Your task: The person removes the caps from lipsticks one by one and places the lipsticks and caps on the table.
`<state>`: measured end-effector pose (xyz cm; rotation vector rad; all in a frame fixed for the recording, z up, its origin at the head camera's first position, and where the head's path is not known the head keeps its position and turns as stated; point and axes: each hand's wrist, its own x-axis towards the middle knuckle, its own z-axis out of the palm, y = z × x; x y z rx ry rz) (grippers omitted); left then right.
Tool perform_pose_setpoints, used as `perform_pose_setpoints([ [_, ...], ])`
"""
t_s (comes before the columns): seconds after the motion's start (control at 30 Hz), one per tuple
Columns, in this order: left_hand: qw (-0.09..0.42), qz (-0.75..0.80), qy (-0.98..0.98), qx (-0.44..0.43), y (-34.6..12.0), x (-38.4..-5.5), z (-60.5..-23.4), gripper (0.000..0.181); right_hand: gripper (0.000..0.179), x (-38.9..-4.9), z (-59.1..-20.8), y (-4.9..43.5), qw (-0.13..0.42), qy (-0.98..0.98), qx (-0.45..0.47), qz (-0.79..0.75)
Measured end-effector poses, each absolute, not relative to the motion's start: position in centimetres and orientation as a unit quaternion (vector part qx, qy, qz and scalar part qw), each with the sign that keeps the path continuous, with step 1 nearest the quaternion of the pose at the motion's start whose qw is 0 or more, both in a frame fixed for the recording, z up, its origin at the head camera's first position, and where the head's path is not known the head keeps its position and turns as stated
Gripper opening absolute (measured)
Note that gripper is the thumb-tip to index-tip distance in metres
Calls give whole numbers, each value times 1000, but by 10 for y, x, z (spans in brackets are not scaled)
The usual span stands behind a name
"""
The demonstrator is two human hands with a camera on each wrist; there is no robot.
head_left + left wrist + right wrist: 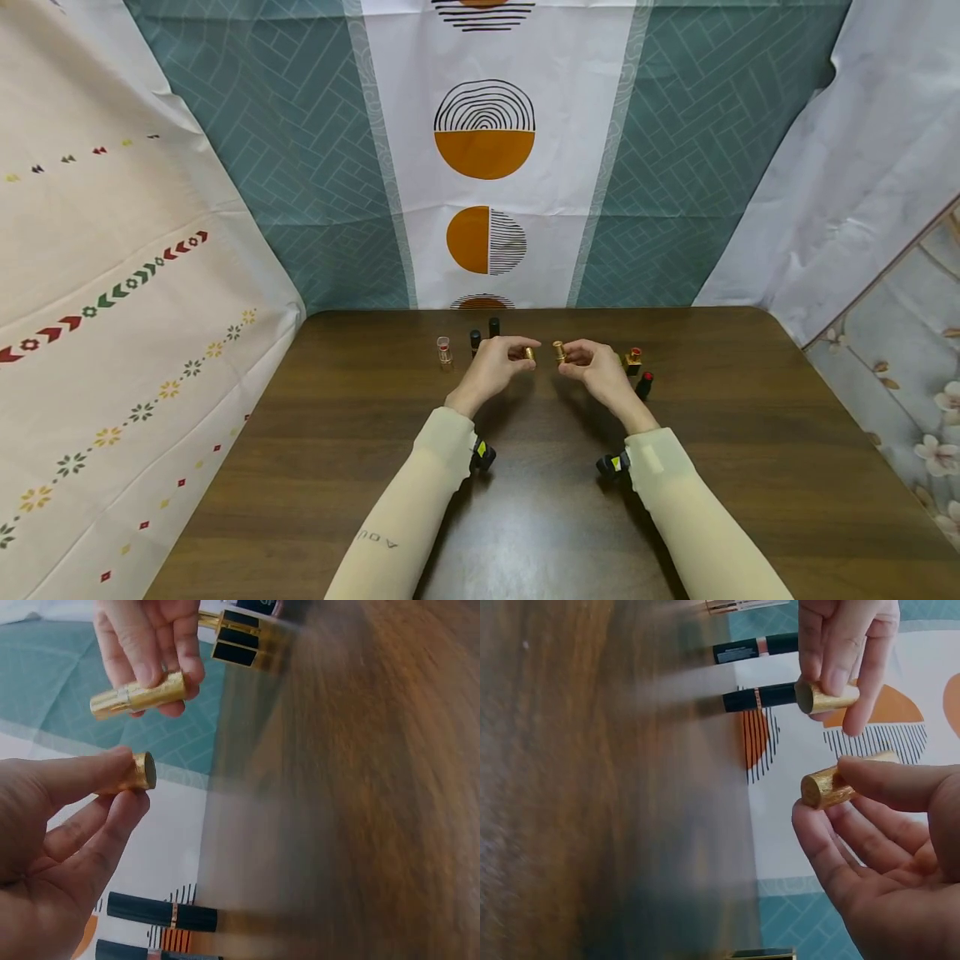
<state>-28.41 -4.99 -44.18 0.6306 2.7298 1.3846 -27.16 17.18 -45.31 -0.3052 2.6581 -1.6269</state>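
Note:
My left hand [495,367] pinches a short gold lipstick cap [141,772] between thumb and fingers, held up above the table. Facing it, my right hand [600,372] grips a gold lipstick tube [826,789] whose narrower inner part shows at one end in the left wrist view. A small gap separates the cap from the tube. Both hands are near the far part of the table, with the fingertips turned toward each other.
Two black lipsticks [476,340] and a clear-capped tube [444,350] stand by the left hand. Beside the right hand are a gold and black lipstick [633,363] and a dark one with a red top [645,384]. A patterned cloth [487,192] hangs behind the wooden table [300,483].

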Motion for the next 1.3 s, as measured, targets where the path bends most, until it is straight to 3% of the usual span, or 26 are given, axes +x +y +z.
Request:
perform_pose_setpoints([
  [0.33, 20, 440, 878, 186, -25, -301, -445, 32, 26, -283, -452, 167, -40, 906, -54, -418],
  [0.67, 10, 379, 904, 196, -3, -309, -457, 25, 22, -287, -452, 158, -42, 953, -20, -299],
  [1.07, 13, 345, 919, 190, 7, -314, -470, 20, 29, -293, -454, 160, -3, 961, -18, -275],
  [1.3, 17, 338, 920, 197, 10, -316, -469, 20, 25, -296, -453, 161, -11, 962, -17, -273],
])
